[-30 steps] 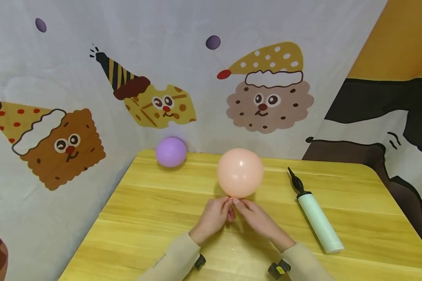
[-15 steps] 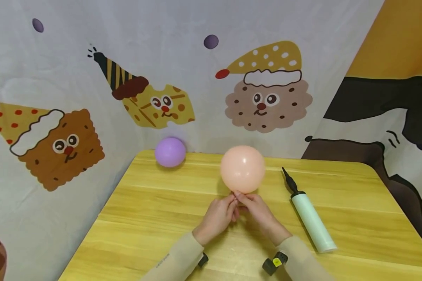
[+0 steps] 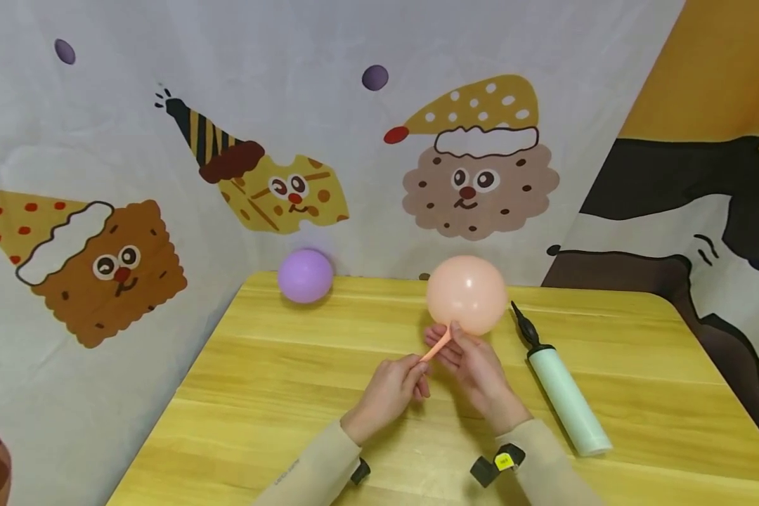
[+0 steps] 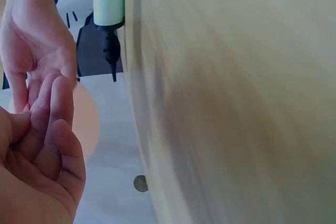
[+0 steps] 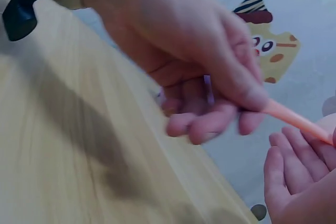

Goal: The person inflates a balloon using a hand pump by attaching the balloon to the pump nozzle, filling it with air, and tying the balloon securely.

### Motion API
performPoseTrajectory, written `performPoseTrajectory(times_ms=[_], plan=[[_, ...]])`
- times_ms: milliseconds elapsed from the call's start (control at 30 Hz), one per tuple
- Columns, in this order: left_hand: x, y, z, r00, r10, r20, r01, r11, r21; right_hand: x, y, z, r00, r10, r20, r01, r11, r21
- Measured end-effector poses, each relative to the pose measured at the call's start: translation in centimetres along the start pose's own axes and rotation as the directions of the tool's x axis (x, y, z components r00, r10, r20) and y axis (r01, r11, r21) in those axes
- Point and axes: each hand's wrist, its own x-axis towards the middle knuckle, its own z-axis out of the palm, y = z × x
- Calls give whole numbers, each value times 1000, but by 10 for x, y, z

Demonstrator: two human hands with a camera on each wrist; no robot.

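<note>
The peach balloon (image 3: pixel 466 295) is inflated, held above the table with its thin neck stretched down and to the left. My left hand (image 3: pixel 388 392) pinches the free end of the neck between thumb and fingers. Up by the balloon's base, my right hand (image 3: pixel 477 369) pinches the neck under its thumb, its other fingers extended behind. In the right wrist view the stretched neck (image 5: pixel 299 119) runs between the two hands. Part of the balloon (image 4: pixel 88 121) shows behind my left hand (image 4: pixel 44 156) in the left wrist view.
A purple balloon (image 3: pixel 306 275) rests at the table's back left. To the right of my hands lies a mint-green hand pump (image 3: pixel 568 397) with its black nozzle pointing backward. A printed cloth (image 3: pixel 367 176) hangs behind the wooden table (image 3: pixel 259 393).
My hands were close together at the balloon's base. My right hand has moved up and right with the balloon, away from the left, and the neck is now stretched long between them.
</note>
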Motion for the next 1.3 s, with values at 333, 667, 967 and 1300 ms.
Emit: performPoseTrajectory(times_ms=[333,667,967,1300], plan=[[-8,-6,1,999,-33,19,35,992,-120,1,-5,15,996,68,-64,-42,936,351],[-3,3,11,997,80,3,-80,994,-81,1,-2,24,990,-7,140,-52,907,418],[-6,9,-3,891,447,75,-444,827,345,2,-1,7,988,45,145,-29,994,-110],[10,14,-41,692,712,124,-615,490,618,-4,0,-5,964,-3,266,223,552,-803]])
